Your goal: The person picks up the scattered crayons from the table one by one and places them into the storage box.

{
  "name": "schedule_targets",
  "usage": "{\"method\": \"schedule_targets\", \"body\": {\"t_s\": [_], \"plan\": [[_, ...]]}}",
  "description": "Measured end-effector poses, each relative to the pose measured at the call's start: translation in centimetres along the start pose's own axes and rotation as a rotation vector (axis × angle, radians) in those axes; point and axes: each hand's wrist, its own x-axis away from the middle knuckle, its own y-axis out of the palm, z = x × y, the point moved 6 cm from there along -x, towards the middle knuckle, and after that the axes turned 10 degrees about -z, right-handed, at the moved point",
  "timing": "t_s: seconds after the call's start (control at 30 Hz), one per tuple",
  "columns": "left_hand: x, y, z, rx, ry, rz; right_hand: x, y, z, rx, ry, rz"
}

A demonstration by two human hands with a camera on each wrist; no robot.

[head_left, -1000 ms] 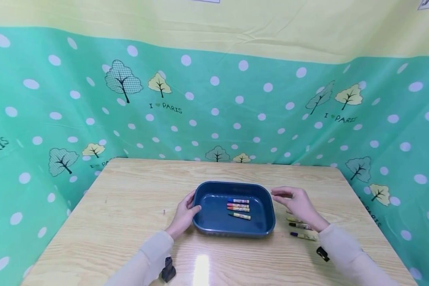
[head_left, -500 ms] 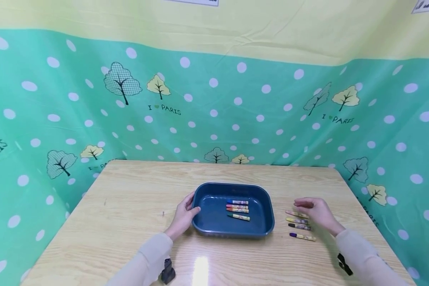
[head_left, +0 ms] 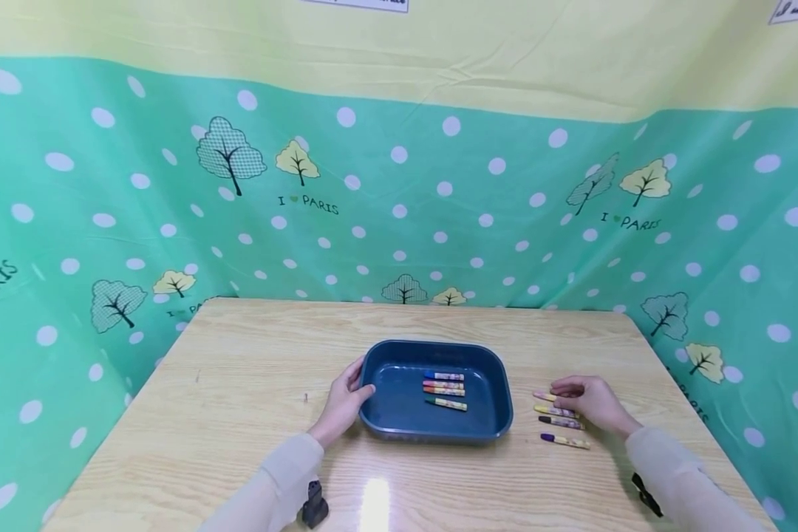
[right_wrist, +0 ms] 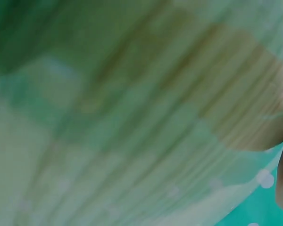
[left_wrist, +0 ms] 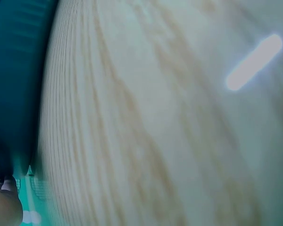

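A dotted cloth [head_left: 399, 222] wraps the scene from 9 o'clock through 12 to 3, printed with trees and "I PARIS" lettering [head_left: 309, 204], a heart between the words. Its upper labels, at 12 and 1 o'clock, are cut off by the frame.

Below it is the wood-grain desk [head_left: 259, 355], its near edge out of frame at 6. Counting from the deep blue tray [head_left: 399, 414] near its middle, bare wood runs widest toward 9; a narrow gap separates the tray's 3 o'clock wall from a column of crayons.

Pale sleeves come in at 8 [head_left: 273, 473] and 4 [head_left: 672, 473]. The left hand [head_left: 340, 406] has its grip on the tray's 9 o'clock wall, thumb over the rim, fingers mostly hidden outside. The right hand [head_left: 595, 403], at 3, has its grip narrow above the pink crayon [head_left: 544, 396], covering that crayon's far end; whether it is pinched I cannot tell. The right wrist view is too blurred to help.

Toward 6 from the pink one lie the yellow crayon [head_left: 556, 411], black crayon [head_left: 561, 423] and purple crayon [head_left: 565, 441]. Inside the tray, just right of centre, are blue [head_left: 444, 376], reddish-pink [head_left: 443, 384], orange [head_left: 443, 391] and green [head_left: 446, 403] crayons; their wrapper print is too small to read.
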Motion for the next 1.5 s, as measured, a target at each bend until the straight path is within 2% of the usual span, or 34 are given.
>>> {"method": "schedule_targets", "body": {"t_s": [0.47,0.63,0.93,1.27,1.5], "plan": [[0.1,0.1,0.3,0.025,0.013,-0.018,-0.2,-0.8,-1.2,0.076,0.002,0.025],[0.0,0.0,0.1,0.019,0.012,-0.014,-0.3,-1.6,-3.5,0.065,-0.026,0.054],[-0.1,-0.1,0.1,0.012,0.012,-0.014,-0.4,-2.0,-8.4,0.037,-0.084,0.056],[0.1,0.1,0.7,0.009,-0.001,-0.021,-1.8,0.4,-12.7,-0.041,-0.146,0.072],[-0.1,0.0,0.1,-0.001,-0.006,-0.01,-3.2,3.3,-14.2,-0.078,-0.116,0.056]]}}
